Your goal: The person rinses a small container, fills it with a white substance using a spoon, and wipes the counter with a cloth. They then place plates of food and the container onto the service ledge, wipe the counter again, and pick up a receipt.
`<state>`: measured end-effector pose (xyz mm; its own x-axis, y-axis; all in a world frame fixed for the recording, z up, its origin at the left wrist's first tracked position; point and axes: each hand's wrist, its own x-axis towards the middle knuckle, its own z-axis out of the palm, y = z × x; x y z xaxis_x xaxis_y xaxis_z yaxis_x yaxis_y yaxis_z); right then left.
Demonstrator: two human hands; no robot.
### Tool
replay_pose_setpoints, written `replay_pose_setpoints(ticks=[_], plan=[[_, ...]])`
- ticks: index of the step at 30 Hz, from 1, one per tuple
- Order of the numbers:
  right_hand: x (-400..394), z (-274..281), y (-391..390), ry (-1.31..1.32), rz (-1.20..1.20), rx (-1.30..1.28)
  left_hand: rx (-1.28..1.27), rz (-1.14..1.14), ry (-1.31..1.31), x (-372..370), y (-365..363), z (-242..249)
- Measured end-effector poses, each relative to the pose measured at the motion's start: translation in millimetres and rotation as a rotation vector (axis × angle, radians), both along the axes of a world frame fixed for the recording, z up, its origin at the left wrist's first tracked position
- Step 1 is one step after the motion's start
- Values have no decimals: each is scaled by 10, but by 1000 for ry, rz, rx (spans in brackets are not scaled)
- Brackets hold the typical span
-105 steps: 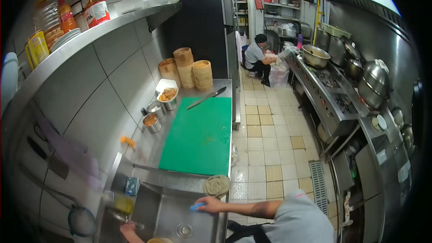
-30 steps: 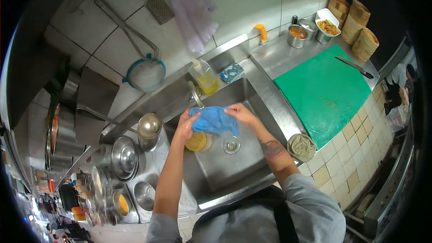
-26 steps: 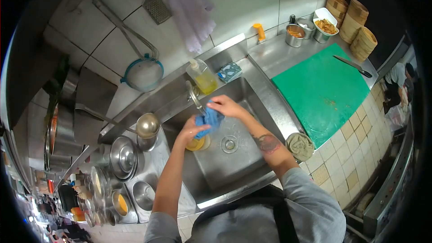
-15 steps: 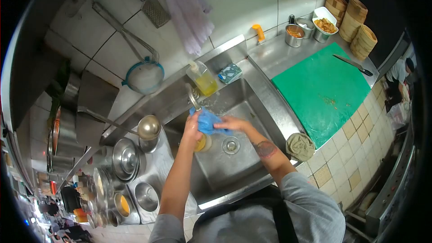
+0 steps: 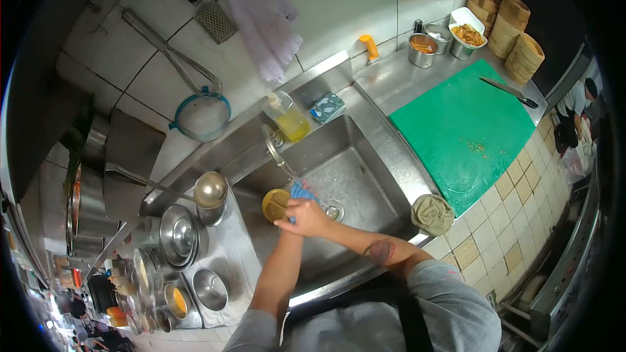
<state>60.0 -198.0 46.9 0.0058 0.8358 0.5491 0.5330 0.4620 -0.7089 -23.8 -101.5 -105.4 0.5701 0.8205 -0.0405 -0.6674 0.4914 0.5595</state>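
Gathered into a smaller bundle than in the earlier frame, the blue cloth (image 5: 301,191) has been drawn nearer the body, and the right forearm has been brought across the left. It is held over the sink (image 5: 358,195), near the mouth of the tap (image 5: 272,146). Most of the left hand (image 5: 293,232) is hidden behind the other, so its grip cannot be told. By the right hand (image 5: 306,216) the cloth appears to be squeezed, with the fingers curled in tightly. Softness, limpness and little weight are to be expected, with some slipperiness if soaked; it is probably best grasped in a full fistful at the bunched middle, as nothing fragile is presented.

To the left, metal bowls (image 5: 177,234) and a ladle (image 5: 211,190) are set beside the basin, in which a yellow tub (image 5: 275,206) is placed. Farther right, the steel worktop (image 5: 386,81) is partly covered by a green board (image 5: 460,133), with a knife (image 5: 507,90) laid across its far corner. Beyond, the floor is tiled, and a co-worker (image 5: 574,105) is seen low down.
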Motion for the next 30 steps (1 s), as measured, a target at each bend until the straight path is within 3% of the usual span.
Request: replay_pose_setpoints(ticks=[1,2,3,5,7,9,11,12,14,15,17,18,21,24,27,30], plan=[[74,-20,73,-116,-31,-78,85,7,-98,-28,-7,-131],[162,-144,223,30,-83,-80,168,15,-193,-57,-43,-203],[327,-238,426,73,-178,-168,0,-177,-198,96,16,90],[632,-357,753,61,-401,-437,-229,-119,117,306,102,276],[542,-201,621,86,-296,-289,-341,-65,367,411,110,577],[376,-148,511,39,-210,-106,-32,-130,83,145,199,113],[125,-172,447,-71,-128,101,-87,-96,59,32,153,151],[166,-227,503,-2,-161,48,-114,-79,47,4,105,273],[341,-311,745,145,-230,-51,-473,-26,107,240,124,605],[419,-324,823,164,-312,-149,-273,-31,378,379,114,819],[515,-329,941,200,-473,-347,-344,-45,372,393,37,1031],[446,-277,885,194,-401,-260,-374,-57,366,403,60,1066],[123,53,508,136,-276,-120,35,-190,-371,22,280,151],[320,-266,766,397,-288,-170,-264,10,426,250,70,808],[632,-690,1092,813,-568,-411,-232,-67,355,317,117,803],[356,-531,863,908,-565,-294,-477,104,581,289,213,818]])
